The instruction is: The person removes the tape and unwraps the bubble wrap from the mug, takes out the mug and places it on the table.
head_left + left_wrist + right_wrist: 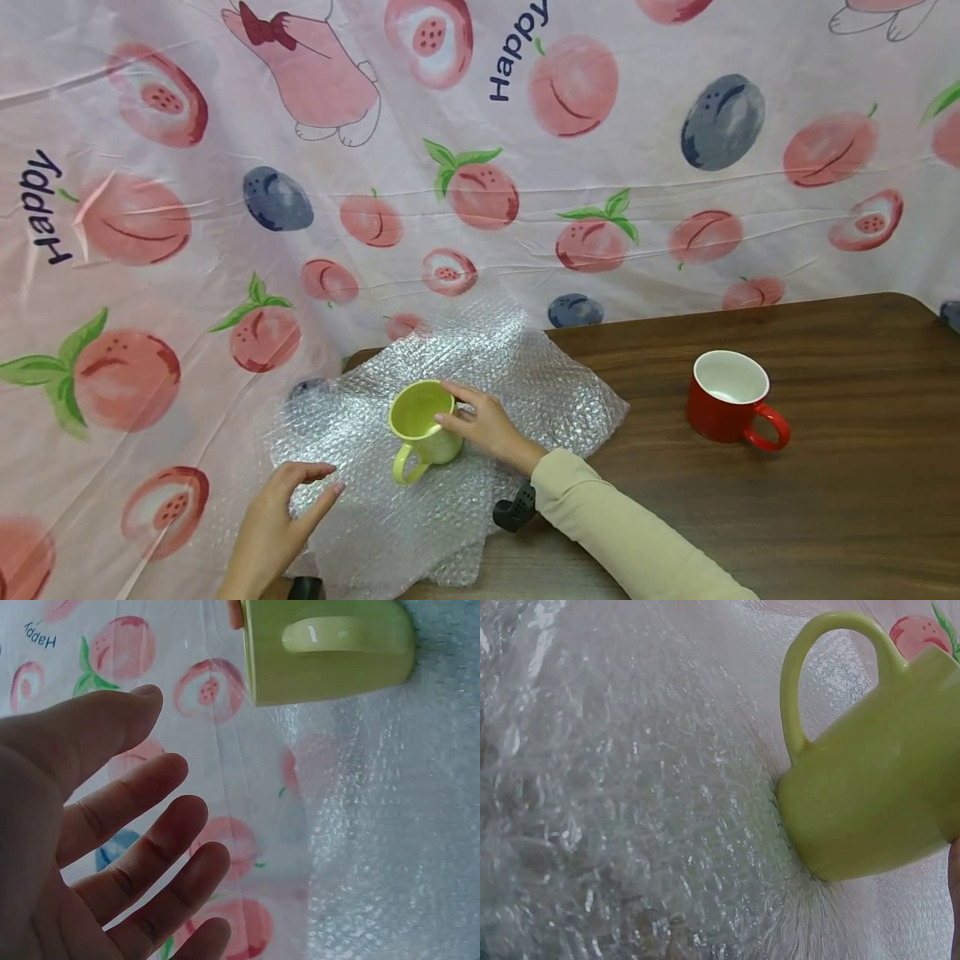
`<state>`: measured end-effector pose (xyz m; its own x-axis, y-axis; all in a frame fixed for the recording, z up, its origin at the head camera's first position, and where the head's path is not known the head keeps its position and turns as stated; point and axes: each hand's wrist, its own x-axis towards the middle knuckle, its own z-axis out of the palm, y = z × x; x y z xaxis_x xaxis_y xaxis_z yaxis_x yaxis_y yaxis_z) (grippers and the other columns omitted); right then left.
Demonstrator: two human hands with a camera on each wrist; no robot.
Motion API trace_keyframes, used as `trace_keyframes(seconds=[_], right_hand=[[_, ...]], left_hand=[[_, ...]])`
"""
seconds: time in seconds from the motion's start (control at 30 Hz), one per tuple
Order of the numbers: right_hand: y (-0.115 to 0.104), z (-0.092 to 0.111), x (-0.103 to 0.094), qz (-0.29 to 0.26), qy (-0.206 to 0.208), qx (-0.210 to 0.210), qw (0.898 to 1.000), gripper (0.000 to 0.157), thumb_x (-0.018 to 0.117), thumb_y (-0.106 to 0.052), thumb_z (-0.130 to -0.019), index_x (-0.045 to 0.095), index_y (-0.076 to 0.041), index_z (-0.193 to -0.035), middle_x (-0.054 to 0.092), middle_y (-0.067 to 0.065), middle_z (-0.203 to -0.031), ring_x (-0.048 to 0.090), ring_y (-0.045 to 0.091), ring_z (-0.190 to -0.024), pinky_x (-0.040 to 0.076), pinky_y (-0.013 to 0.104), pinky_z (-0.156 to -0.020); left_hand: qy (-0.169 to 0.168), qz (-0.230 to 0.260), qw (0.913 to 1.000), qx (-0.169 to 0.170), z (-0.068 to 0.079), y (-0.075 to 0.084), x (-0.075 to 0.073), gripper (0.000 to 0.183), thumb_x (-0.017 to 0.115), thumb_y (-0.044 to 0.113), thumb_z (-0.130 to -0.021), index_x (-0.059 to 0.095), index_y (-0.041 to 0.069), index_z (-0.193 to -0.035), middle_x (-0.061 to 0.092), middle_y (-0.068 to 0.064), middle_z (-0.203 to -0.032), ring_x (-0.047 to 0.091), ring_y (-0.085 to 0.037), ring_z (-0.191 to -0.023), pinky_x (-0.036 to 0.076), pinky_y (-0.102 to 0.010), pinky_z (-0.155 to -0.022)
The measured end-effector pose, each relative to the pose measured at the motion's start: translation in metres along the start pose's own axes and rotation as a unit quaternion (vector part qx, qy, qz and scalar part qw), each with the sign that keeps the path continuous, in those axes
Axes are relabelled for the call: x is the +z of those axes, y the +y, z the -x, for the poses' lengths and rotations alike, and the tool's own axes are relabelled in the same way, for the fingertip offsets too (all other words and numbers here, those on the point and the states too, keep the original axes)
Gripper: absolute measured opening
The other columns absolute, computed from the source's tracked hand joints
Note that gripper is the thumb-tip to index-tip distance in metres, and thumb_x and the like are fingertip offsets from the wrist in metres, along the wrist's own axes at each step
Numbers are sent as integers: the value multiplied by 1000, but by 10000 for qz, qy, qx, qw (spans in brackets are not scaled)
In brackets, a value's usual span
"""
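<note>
A yellow-green mug (441,448) stands on a sheet of bubble wrap (390,525), its handle pointing toward the person. My right hand (483,423) grips the mug at its right side near the rim, thumb and fingers both on it. In the right wrist view the mug (877,780) and its handle show large, with only a sliver of the hand at the right edge. To the left of the mug, my left hand (273,521) is held over the wrap with fingers apart and nothing in them. The left wrist view shows that hand (112,825) apart from the mug (330,667).
A red mug (720,414) with a white inside stands on the brown wooden table (862,483), to the right of the wrap. Behind and to the left hangs a fruit-print cloth (637,183). The bubble wrap reaches up against the cloth at the back.
</note>
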<state>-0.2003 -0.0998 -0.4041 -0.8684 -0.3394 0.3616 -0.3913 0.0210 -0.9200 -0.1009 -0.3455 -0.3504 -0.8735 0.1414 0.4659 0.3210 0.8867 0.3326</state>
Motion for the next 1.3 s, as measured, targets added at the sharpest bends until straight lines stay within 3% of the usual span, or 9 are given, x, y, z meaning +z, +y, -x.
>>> trace_keyframes(seconds=[0.2, 0.43, 0.6, 0.8, 0.9, 1.0, 1.07, 1.3], right_hand=[[-9, 2, -1, -46, -10, -75, 10000, 47, 59, 0, -82, 40, 13, -124, 40, 28, -128, 42, 38, -114, 42, 36, -86], [-12, 3, -1, -80, -67, -74, 9999, 48, 59, 1, -82, 40, 14, -124, 39, 29, -128, 41, 39, -115, 40, 42, -86], [-11, 2, -1, -90, -33, -112, 9999, 48, 59, 2, -81, 40, 14, -123, 39, 31, -127, 41, 41, -114, 40, 43, -86], [-11, 3, -2, -36, -81, -145, 9999, 47, 59, 2, -82, 40, 15, -123, 38, 31, -127, 40, 40, -115, 40, 43, -86], [-12, 4, -2, -37, -93, -66, 9999, 48, 58, 1, -83, 39, 14, -125, 38, 30, -128, 39, 40, -115, 40, 41, -87], [-13, 5, -1, -55, -91, 80, 9999, 49, 58, -1, -83, 38, 12, -126, 37, 27, -130, 39, 38, -117, 39, 38, -88], [-13, 6, 1, -63, -90, 141, 9998, 49, 58, -1, -83, 38, 10, -127, 37, 26, -131, 39, 37, -117, 39, 37, -89], [-13, 8, 2, 5, -6, 149, 9999, 49, 57, -2, -84, 38, 9, -128, 36, 24, -132, 38, 36, -118, 38, 35, -90]], left_hand=[[-337, 291, 9990, 92, -17, 1, 4, 25, 72, 16, -73, 64, 8, -95, 58, -3, -89, 54, -20, -82, 42, -42, -68], [-744, 961, 9926, -9, -25, -11, 42, 31, 69, 13, -76, 59, 3, -104, 57, -9, -96, 54, -24, -87, 42, -43, -70], [-947, 1179, 9885, 84, -22, -18, 69, 34, 66, 5, -76, 56, 0, -108, 55, -12, -102, 52, -29, -93, 42, -46, -74], [-1250, 1320, 9833, 111, -13, -24, 89, 42, 63, -3, -73, 54, -1, -114, 51, -17, -113, 44, -38, -106, 35, -56, -83], [-1624, 1350, 9774, -38, -8, -25, 94, 42, 67, 6, -74, 54, -3, -113, 48, -20, -118, 40, -41, -110, 31, -58, -86], [-2205, 1389, 9647, -372, -3, -25, 98, 49, 70, 20, -74, 54, -2, -115, 44, -22, -123, 34, -44, -114, 29, -59, -87], [-2396, 1389, 9594, -542, 0, -26, 101, 53, 71, 26, -73, 54, -1, -116, 42, -22, -123, 34, -44, -114, 29, -60, -87], [-2180, 1226, 9663, -612, 6, -27, 112, 54, 71, 30, -73, 54, 6, -118, 41, -20, -126, 31, -46, -114, 23, -65, -85]])
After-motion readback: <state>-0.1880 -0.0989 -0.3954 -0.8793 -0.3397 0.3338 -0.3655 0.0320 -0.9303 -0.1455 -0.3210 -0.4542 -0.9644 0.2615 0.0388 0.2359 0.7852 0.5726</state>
